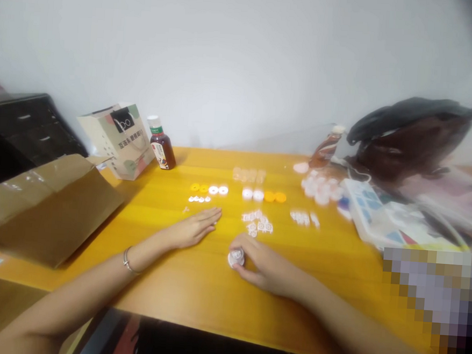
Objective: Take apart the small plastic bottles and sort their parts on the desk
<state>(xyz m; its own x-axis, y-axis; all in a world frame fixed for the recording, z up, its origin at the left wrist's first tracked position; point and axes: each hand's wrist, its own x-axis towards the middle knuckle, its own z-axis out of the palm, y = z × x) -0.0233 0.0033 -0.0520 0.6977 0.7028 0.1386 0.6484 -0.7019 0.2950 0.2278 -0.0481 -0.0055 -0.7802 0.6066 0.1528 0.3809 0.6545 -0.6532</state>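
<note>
My right hand (256, 259) is closed round a small white round piece (236, 257) on the wooden table, thumb and forefinger on either side of it. Flat on the tabletop lies my left hand (197, 228), fingers stretched out and nothing in them. Just beyond it sit several tiny white pieces (199, 199). Behind those, orange discs (199, 188) and white discs (218, 190) form a row, with more white discs (252, 194) and orange discs (275, 197) further right. Small white toothed pieces (261, 227) are scattered beyond my right hand.
A brown cardboard box (51, 207), a paper bag (121, 142) and a dark bottle (162, 149) stand left. Clear pieces (249, 175) lie at the back. Right are white pieces (306, 218), pinkish pieces (322, 188), another bottle (326, 148), a power strip (363, 207) and a dark bag (416, 136).
</note>
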